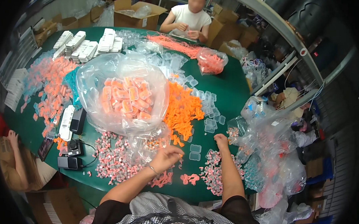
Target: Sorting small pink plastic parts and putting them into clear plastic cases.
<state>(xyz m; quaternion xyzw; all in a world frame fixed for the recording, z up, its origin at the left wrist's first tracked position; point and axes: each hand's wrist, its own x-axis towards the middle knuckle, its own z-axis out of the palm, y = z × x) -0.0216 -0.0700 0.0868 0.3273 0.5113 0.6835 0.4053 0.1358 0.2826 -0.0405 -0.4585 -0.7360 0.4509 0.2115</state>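
Earplugs (117,158), small pink and grey ones, are lying scattered on the green worktop (226,86) right in front of the person. The left hand (165,156) is hanging just over them with its fingers curled down, and I cannot tell if its grip is pinching one. The right hand (221,140) is resting near the small clear cases (195,152), fingers pressed together in a loose fist. A big clear bag of filled orange cases (124,96) is sitting just behind. Picking one pair at a time, gently, is probably working best, since the little pieces look light and easy to knock away.
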